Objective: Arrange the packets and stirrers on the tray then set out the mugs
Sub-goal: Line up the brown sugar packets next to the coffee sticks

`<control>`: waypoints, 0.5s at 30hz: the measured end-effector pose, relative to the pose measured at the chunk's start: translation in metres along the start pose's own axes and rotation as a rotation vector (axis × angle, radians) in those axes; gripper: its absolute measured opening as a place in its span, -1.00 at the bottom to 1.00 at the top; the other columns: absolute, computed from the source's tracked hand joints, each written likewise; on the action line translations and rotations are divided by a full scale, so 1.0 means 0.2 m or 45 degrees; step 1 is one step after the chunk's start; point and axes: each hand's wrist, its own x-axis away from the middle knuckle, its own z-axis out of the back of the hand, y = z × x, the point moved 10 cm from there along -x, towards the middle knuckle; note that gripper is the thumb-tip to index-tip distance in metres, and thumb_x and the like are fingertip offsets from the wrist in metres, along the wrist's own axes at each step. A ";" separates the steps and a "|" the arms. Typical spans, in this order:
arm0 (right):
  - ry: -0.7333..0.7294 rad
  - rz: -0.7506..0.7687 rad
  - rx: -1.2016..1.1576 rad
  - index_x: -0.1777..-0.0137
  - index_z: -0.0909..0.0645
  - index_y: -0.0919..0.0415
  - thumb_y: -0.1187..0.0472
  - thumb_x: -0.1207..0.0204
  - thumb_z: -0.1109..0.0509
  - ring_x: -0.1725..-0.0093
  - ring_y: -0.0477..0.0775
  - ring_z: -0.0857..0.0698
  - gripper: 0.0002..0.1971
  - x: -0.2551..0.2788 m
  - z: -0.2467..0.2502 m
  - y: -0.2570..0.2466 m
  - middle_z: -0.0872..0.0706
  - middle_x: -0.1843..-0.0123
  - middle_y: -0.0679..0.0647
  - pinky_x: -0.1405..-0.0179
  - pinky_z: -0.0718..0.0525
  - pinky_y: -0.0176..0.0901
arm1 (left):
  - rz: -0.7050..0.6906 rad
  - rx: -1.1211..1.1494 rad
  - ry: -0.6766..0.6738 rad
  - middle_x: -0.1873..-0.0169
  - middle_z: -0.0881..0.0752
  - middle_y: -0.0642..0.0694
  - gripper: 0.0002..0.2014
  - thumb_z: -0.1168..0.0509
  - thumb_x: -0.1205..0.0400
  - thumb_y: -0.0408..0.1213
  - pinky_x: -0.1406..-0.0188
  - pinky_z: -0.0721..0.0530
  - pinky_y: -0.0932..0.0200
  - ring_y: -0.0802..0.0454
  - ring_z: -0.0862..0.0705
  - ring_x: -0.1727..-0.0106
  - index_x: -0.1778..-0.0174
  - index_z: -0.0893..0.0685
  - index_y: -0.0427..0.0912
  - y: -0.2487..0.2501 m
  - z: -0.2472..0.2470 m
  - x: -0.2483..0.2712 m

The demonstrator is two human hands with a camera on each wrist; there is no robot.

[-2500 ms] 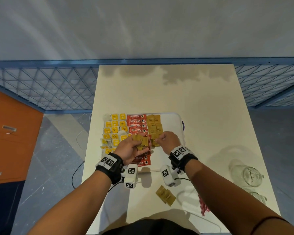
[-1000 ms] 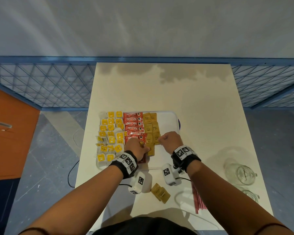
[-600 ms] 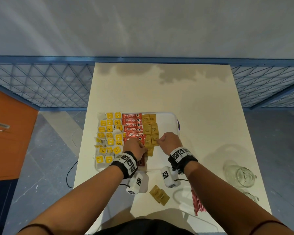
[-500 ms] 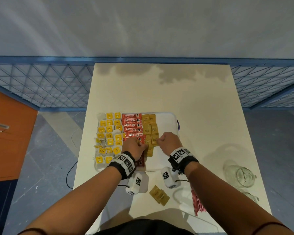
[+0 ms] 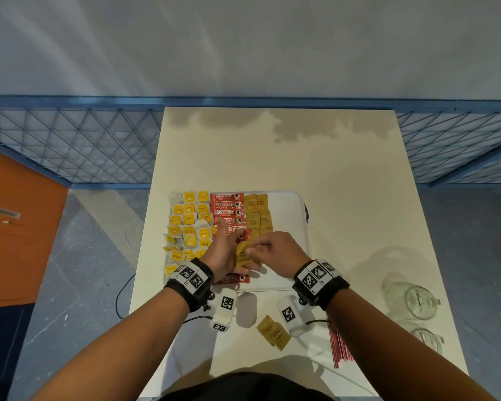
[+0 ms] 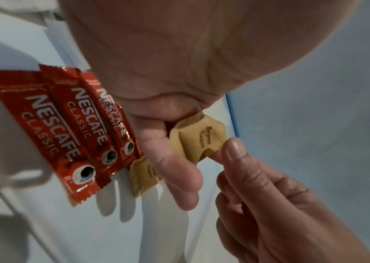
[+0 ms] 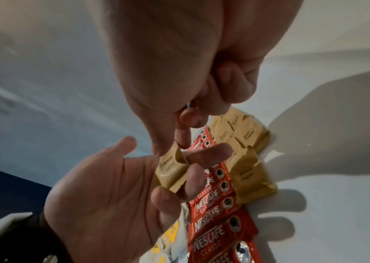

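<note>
While the right hand pinches one corner of a brown sugar packet between thumb and forefinger, the left hand lies palm-up beneath it, fingers loosely curled round the packet's other end. Both hover over the near middle of the white tray, just above the red coffee sticks; four of these show clear beyond the hands and one more by the left wrist. Left of them sit yellow tea bags, too many and too overlapped to count. Right of the sticks lie more brown sugar packets, about four visible. The tray's right strip is bare white. Near the table's front edge rest two loose sugar packets, a bundle of red stirrers, and two glass mugs at the right.
</note>
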 end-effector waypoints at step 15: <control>0.103 -0.056 -0.097 0.10 -0.69 0.05 0.05 -0.64 -0.45 0.21 -0.07 -0.66 -0.87 -0.01 0.08 0.10 -0.77 0.12 -0.05 0.11 -0.68 -0.01 | -0.364 -0.516 0.250 0.35 -0.74 -0.20 -0.97 -0.39 -0.67 -0.43 0.35 -0.73 0.11 -0.06 -0.70 0.42 0.04 -0.71 -0.32 0.14 0.10 -0.01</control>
